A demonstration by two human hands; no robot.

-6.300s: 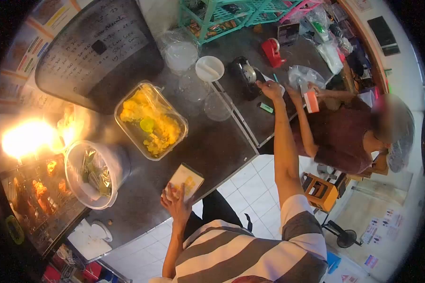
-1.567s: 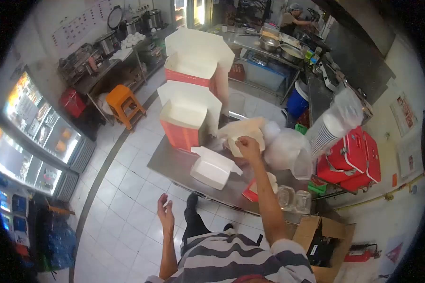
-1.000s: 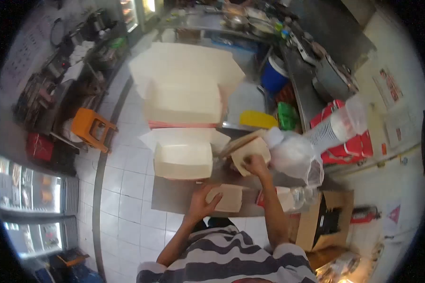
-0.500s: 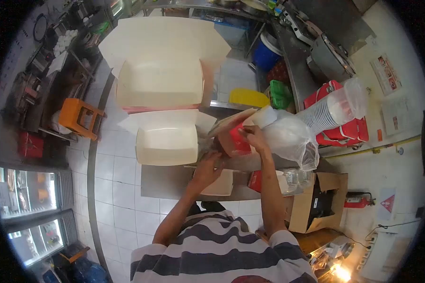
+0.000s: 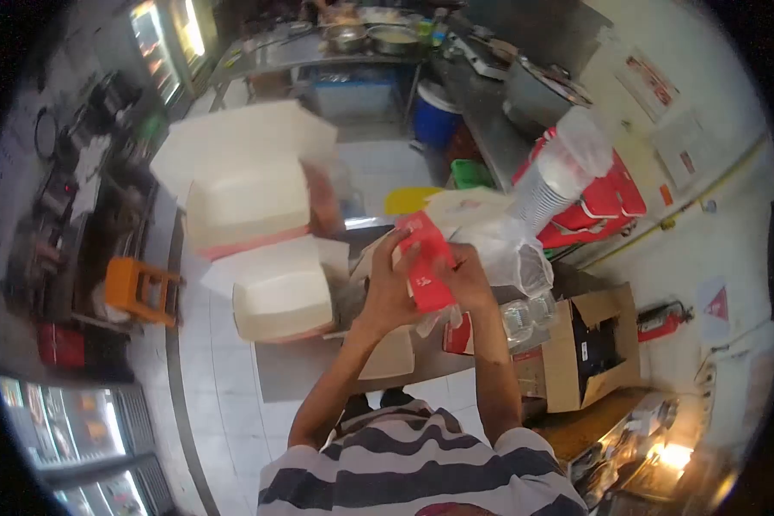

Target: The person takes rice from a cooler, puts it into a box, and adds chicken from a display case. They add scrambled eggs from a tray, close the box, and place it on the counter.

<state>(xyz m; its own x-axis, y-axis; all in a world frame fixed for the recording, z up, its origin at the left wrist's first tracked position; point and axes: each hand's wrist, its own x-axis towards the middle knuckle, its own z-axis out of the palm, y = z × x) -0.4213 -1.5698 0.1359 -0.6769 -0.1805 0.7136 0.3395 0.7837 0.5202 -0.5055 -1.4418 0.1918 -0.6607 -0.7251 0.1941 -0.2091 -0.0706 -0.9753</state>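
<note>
A red paper carton [image 5: 426, 271] with small white print is held up over the worktable between my two hands. My left hand [image 5: 389, 288] grips its left side, the fingers reaching round the edge. On the right side, my right hand [image 5: 471, 279] is closed on the carton. To the left stand a large open takeaway box [image 5: 248, 206], white inside and red outside, and a smaller open one [image 5: 282, 299]. Below my left forearm lies another pale box [image 5: 389, 354]. A clear plastic bag [image 5: 525, 265] lies just beyond my right hand.
A stack of plastic cups [image 5: 537, 202] leans by a red bag [image 5: 606, 202] at the right. Clear plastic containers [image 5: 525, 320] and a cardboard box [image 5: 568, 361] are nearer me. An orange stool [image 5: 142, 290] stands on the left floor; a blue drum [image 5: 436, 116] is farther back.
The red carton has come up out of a brown-walled container into both hands. My left hand has moved up onto it. The view has shifted and tilted.
</note>
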